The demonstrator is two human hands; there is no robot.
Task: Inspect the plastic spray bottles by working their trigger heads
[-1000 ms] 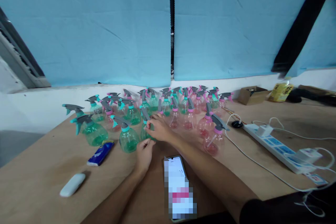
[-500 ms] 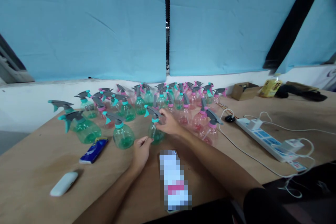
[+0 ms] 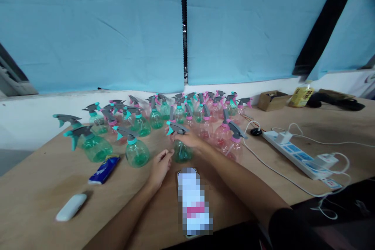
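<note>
Green bottle: the small round translucent green plastic spray bottle with a grey trigger head and teal nozzle (image 3: 181, 144) stands upright on the wooden desk (image 3: 43, 179), near the person, just in front of the crowd of other bottles.
Right hand: the right hand (image 3: 190, 140) is wrapped around the neck of this bottle, just under the trigger head, fingers closed on it.
Left hand: the left hand (image 3: 159, 166) lies on the desk just left of the bottle's belly, fingers loosely curled, the tips close to the bottle; whether they touch it cannot be told.
Phone: a smartphone with a blurred screen (image 3: 193, 201) lies flat on the desk just near of the bottle, between the two forearms.
Other bottles: many green and pink spray bottles of the same kind (image 3: 164, 113) stand in a cluster farther back.
Left side: a blue packet (image 3: 104, 169) and a white oblong object (image 3: 71, 206) lie on the desk.
Right side: a white power strip with plugged cables (image 3: 295, 154) lies well apart.
</note>
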